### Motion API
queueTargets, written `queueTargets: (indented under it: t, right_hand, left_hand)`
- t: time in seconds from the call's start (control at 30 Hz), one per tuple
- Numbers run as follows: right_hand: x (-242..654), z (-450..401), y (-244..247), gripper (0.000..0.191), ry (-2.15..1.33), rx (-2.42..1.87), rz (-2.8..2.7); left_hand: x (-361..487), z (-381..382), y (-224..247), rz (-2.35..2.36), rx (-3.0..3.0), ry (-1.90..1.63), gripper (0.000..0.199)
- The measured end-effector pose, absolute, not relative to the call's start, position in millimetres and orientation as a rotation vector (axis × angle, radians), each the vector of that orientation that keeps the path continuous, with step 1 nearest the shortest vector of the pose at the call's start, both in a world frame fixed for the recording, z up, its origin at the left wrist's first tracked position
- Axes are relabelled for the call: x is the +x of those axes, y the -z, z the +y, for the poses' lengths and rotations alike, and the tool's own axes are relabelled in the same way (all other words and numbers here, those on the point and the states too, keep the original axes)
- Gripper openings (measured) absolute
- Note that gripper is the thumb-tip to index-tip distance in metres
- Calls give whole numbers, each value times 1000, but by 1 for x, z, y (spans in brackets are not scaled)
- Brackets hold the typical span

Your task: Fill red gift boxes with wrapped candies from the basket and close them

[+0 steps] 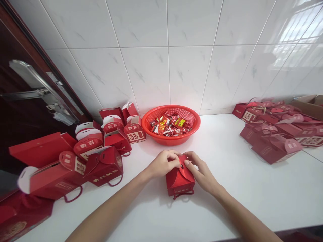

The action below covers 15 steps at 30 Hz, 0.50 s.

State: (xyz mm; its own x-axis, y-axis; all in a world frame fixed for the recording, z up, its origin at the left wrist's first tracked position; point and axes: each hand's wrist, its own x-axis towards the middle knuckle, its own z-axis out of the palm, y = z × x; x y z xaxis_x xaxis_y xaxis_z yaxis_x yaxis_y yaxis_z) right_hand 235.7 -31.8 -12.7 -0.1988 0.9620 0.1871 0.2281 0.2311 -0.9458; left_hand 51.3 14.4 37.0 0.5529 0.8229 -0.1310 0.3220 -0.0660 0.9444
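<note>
A small red gift box [180,183] stands on the white table in front of me, its curved top flaps folded inward and a red cord handle hanging at its near side. My left hand [168,163] pinches the top flap from the left, near the dark slot. From the right, my right hand [199,168] grips the same flap, thumb on top and fingers behind. Just beyond the box sits a red plastic basket [171,141] with wrapped candies [171,124] in it.
Several open red boxes [103,168] crowd the left side, by a dark door with a metal handle [27,94]. More red boxes [275,148] are grouped at the right, beside a cardboard box [306,105]. A tiled wall [189,74] bounds the table [214,208] at the back.
</note>
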Motion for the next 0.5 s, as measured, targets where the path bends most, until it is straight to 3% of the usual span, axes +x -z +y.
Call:
queueTargets:
  t: [0.5]
  right_hand:
    - [235,-32,13,35,-1030,-1155,-1618]
  left_hand:
    - [52,15,-38,985,1646,-520,19]
